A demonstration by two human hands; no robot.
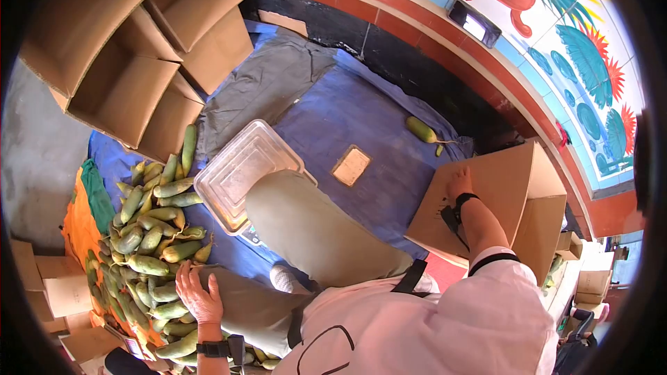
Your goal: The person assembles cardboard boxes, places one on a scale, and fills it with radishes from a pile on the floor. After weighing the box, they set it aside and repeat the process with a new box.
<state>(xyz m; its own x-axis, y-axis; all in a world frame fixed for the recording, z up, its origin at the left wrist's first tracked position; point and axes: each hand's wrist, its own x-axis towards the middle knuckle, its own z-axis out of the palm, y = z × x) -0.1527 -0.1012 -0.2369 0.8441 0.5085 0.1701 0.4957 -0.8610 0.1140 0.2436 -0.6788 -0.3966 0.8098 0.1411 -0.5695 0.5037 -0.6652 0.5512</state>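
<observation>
My left hand (pixel 198 295) is open with its fingers spread, resting by my left knee at the edge of a heap of green radishes (pixel 149 264). It holds nothing. On the right, my right hand (pixel 458 184) lies against the side of a large cardboard box (pixel 479 201), its fingers slightly bent and no other object in them. The box leans at a tilt, with an opening facing away to the right. A translucent rectangular plastic tub or lid (pixel 243 160) stands between the heap and my right knee, partly covered by the knee.
Several open cardboard boxes (pixel 132 62) are stacked at the upper left. A single green radish (pixel 420 130) lies on the blue sheet (pixel 347 111) near the wall. A small pale block (pixel 351 165) is set on the sheet. A phone-like device (pixel 474 23) rests on the wall ledge.
</observation>
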